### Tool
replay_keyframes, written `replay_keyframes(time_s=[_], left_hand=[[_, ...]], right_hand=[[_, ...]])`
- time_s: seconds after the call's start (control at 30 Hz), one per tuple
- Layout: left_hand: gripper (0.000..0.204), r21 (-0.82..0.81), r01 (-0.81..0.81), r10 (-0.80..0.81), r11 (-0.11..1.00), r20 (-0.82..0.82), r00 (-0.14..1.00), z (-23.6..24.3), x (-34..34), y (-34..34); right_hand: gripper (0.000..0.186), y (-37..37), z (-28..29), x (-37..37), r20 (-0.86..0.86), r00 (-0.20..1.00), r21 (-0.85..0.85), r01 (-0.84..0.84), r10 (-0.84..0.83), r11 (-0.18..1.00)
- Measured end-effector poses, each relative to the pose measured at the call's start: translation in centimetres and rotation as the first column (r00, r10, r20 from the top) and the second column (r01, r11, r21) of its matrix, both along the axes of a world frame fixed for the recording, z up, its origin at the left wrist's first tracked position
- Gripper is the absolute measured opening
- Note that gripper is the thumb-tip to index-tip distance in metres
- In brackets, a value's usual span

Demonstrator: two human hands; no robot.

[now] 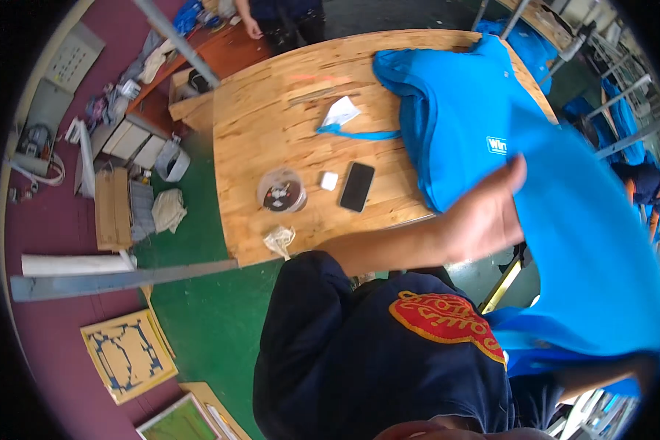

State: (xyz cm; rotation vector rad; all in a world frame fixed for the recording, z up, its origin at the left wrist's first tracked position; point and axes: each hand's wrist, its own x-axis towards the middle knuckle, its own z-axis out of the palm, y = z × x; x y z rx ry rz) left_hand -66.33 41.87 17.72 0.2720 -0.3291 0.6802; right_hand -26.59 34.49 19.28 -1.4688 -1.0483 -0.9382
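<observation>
A large sheet of bright blue cloth (587, 227) hangs in front of me on the right, smeared by motion. My left hand (484, 220) is at its left edge, thumb stretched up and apart; the other fingers go partly out of sight behind the cloth. My right hand (638, 370) is dark and blurred at the cloth's lower right edge, so its fingers cannot be made out. On the table's right side lies a thick pile of blue cloth pieces (455, 95) with a small white printed patch. A blue strap (367, 135) runs from the pile to a white tag (341, 111).
The wooden table (242, 132) carries a black phone (357, 187), a small white case (329, 180), a clear tub of small parts (281, 192) and a small cloth bag (279, 240). Another person (286, 22) stands beyond it. Cardboard boxes (113, 209) stand left; metal racks (623, 95) stand right.
</observation>
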Motion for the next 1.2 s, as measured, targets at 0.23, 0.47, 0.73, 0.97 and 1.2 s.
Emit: replay_keyframes(time_s=[0.23, 0.47, 0.73, 0.97, 1.2], left_hand=[[0.041, 0.117, -0.339, 0.342, 0.934, -0.009, 0.940, 3.8, -0.2, 16.9], [0.042, 0.086, -0.736, 0.625, 0.671, -0.599, 0.500, -3.5, 3.1, 34.6], [0.045, -0.078, -0.822, 0.263, 0.563, -0.927, 0.268, -27.8, 4.0, 51.2], [0.049, -0.011, -0.831, 0.460, 0.556, -0.829, 0.319, -33.8, 3.0, 53.7], [0.044, 0.216, -0.889, 0.370, 0.405, -0.927, -0.057, -36.4, 4.9, 55.6]], right_hand=[[0.033, 12.7, 7.7, 5.8, 0.240, 0.970, 0.219, -0.018, -0.036, 0.976], [0.033, 38.6, -3.3, 9.6, 0.111, 0.952, -0.079, -0.276, 0.284, 0.958], [0.026, 54.0, -25.8, 8.3, -0.301, 0.904, -0.599, -0.426, 0.303, 0.678], [0.024, 59.5, -25.8, 11.1, -0.107, 0.940, -0.587, -0.322, 0.323, 0.743], [0.029, 60.5, -26.0, 9.2, 0.015, 0.965, -0.689, -0.180, 0.262, 0.702]])
